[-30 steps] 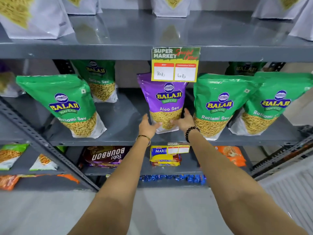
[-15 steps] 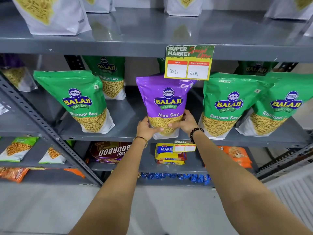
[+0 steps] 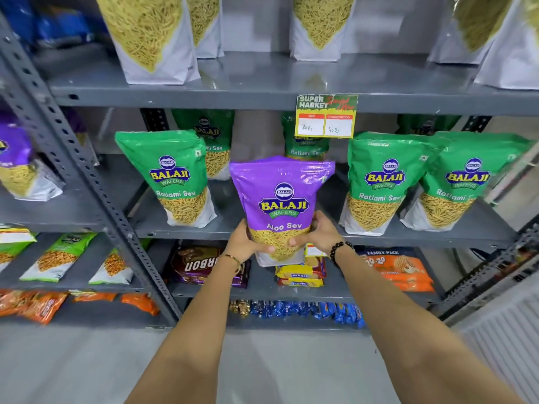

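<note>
A purple Balaji Aloo Sev pouch (image 3: 281,199) stands upright in front of the middle shelf (image 3: 227,228), its base below the shelf's front edge. My left hand (image 3: 243,243) grips its lower left side and my right hand (image 3: 319,234) grips its lower right side, thumbs across the front. Green Ratlami Sev pouches stand on the shelf to the left (image 3: 172,176) and right (image 3: 382,179), with another green pouch (image 3: 306,147) behind the purple one.
A price tag (image 3: 326,116) hangs from the upper shelf edge. White sev pouches (image 3: 151,39) line the top shelf. Biscuit packs (image 3: 204,266), an orange pack (image 3: 399,269) and blue wrapped sweets (image 3: 306,312) fill the lower shelves. A perforated grey upright (image 3: 75,170) stands left.
Both hands have closed on the purple pouch and drawn it forward and down off the middle shelf, uncovering a green pouch behind it. The view has moved closer and tilted up.
</note>
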`<state>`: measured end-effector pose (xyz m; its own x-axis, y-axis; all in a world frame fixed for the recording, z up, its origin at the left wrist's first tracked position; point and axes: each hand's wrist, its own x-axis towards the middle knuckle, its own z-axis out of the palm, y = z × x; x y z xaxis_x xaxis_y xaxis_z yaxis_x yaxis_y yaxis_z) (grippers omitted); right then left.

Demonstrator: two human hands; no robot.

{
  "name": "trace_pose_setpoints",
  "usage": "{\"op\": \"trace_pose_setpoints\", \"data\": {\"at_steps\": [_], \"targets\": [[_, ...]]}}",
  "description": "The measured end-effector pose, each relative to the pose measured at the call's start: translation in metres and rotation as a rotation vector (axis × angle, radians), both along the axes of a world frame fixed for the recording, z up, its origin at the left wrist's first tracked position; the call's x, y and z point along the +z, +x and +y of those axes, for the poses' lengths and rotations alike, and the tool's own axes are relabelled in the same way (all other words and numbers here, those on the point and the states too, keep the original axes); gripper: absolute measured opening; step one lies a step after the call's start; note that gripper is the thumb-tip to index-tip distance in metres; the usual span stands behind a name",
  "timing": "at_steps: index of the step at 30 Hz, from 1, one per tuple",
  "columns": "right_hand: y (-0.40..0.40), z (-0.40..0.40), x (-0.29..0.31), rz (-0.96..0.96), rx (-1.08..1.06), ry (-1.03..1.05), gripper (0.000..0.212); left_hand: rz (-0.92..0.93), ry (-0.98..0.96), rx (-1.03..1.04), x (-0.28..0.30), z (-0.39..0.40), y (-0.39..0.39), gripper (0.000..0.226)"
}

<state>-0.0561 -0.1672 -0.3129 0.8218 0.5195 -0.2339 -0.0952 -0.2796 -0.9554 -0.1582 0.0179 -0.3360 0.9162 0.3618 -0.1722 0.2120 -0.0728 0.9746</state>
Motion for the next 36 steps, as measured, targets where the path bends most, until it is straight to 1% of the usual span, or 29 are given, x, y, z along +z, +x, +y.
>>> {"op": "trace_pose_setpoints", "data": {"at_steps": [3,7,9,13,16,18,21,22,24,25,27,30,32,34,36], "targets": [[-0.02,0.0,0.023,-0.02,0.023,0.034,0.098,-0.061,0.027,-0.011,0.014,0.004,-0.014,0.104],[-0.035,0.004,0.059,-0.094,0.042,0.078,0.073,-0.145,0.054,0.01,0.05,0.008,-0.029,0.094],[-0.037,0.007,0.078,-0.132,0.046,0.117,0.07,-0.19,0.067,0.011,0.071,0.01,-0.031,0.09],[-0.034,0.014,0.127,-0.221,0.068,0.184,0.068,-0.313,0.048,0.038,0.123,0.016,-0.033,0.073],[-0.027,0.017,0.172,-0.279,0.078,0.228,0.062,-0.417,0.071,0.076,0.165,0.02,-0.031,0.06],[-0.024,0.017,0.204,-0.328,0.065,0.252,0.058,-0.486,0.084,0.084,0.193,0.023,-0.026,0.05],[-0.015,0.017,0.247,-0.419,0.001,0.282,0.047,-0.579,0.111,0.067,0.237,0.025,-0.017,0.04],[-0.013,0.017,0.261,-0.452,-0.024,0.298,0.048,-0.595,0.119,0.054,0.251,0.026,-0.012,0.036],[-0.006,0.014,0.284,-0.481,-0.073,0.332,0.062,-0.626,0.125,0.034,0.278,0.026,-0.001,0.027],[-0.004,0.012,0.294,-0.494,-0.087,0.351,0.061,-0.641,0.129,0.03,0.29,0.024,0.006,0.024],[0.006,0.008,0.309,-0.51,-0.115,0.382,0.043,-0.671,0.128,0.02,0.311,0.017,0.022,0.021],[0.021,0.004,0.321,-0.535,-0.175,0.436,0.038,-0.705,0.119,-0.007,0.327,0.003,0.051,0.02],[0.031,0.001,0.321,-0.538,-0.195,0.472,0.026,-0.7,0.125,-0.016,0.327,-0.005,0.073,0.015],[0.045,0.0,0.316,-0.555,-0.226,0.491,0.029,-0.688,0.107,-0.017,0.318,-0.012,0.094,0.014],[0.058,0.0,0.307,-0.584,-0.248,0.488,0.034,-0.667,0.101,0.002,0.307,-0.017,0.111,0.017]]}}
